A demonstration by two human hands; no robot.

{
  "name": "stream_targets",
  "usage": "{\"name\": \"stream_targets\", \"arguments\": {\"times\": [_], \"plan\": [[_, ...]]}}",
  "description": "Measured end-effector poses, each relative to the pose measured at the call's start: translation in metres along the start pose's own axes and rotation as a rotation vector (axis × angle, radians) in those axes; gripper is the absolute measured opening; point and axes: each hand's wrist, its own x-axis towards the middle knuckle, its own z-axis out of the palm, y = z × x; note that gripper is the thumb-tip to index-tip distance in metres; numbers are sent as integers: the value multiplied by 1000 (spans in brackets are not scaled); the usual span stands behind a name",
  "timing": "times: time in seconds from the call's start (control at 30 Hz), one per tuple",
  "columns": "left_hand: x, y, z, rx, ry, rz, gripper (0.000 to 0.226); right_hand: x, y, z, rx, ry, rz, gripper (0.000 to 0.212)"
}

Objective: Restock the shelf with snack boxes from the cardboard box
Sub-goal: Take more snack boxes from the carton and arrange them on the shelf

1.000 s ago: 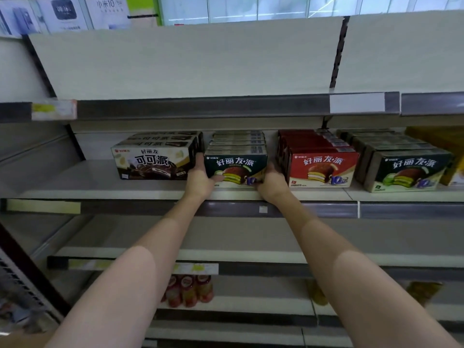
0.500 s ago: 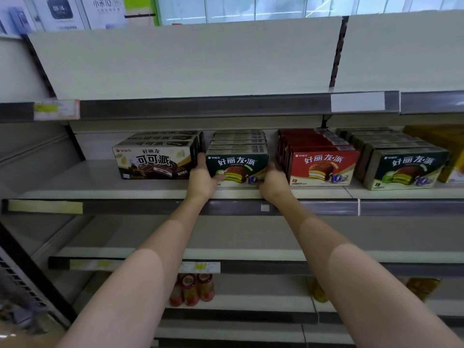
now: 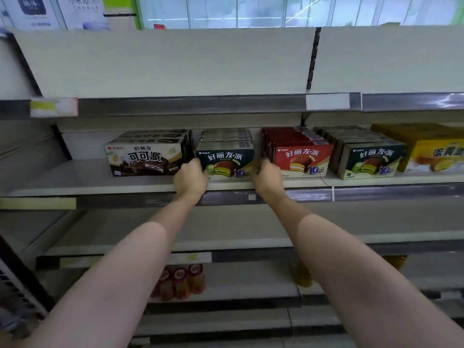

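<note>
Head view, both arms: stretched forward to the middle shelf [image 3: 100, 182].
Left hand [image 3: 191, 177]: curled round the near left corner of the front green snack box [image 3: 226, 160], fingers tucked into the gap beside the brown box.
Right hand [image 3: 267, 177]: curled round the near right corner of the same box, fingers in the gap beside the red box.
Green snack box: upright on the shelf, front of a row running toward the back wall, gripped between both hands.
Brown snack boxes [image 3: 145, 156]: just left of the green row, on the same shelf.
Red snack boxes [image 3: 303, 159]: just right of the right hand.
Second green row [image 3: 371, 160]: right of the red boxes.
Yellow boxes [image 3: 437, 156]: far right end.
Bottles [image 3: 183, 282]: red-capped, on a lower shelf, below the left forearm.
Cardboard box: out of view.
</note>
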Motion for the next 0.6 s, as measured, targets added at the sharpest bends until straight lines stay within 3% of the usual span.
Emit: {"name": "stream_targets", "arguments": {"times": [0.2, 0.4, 0.47, 0.6], "plan": [[-21, 37, 9, -199, -60, 215, 9, -25, 13, -25, 79, 67, -37, 12], [-39, 90, 26, -274, -201, 353, 8, -38, 38, -62, 48, 129, 2, 16], [-44, 107, 30, -294, -243, 357, 2, -39, 49, -75, 5, 142, 26, 23], [-49, 138, 39, -356, -278, 261, 22, -37, 73, -95, 7, 161, 36, 31]]}}
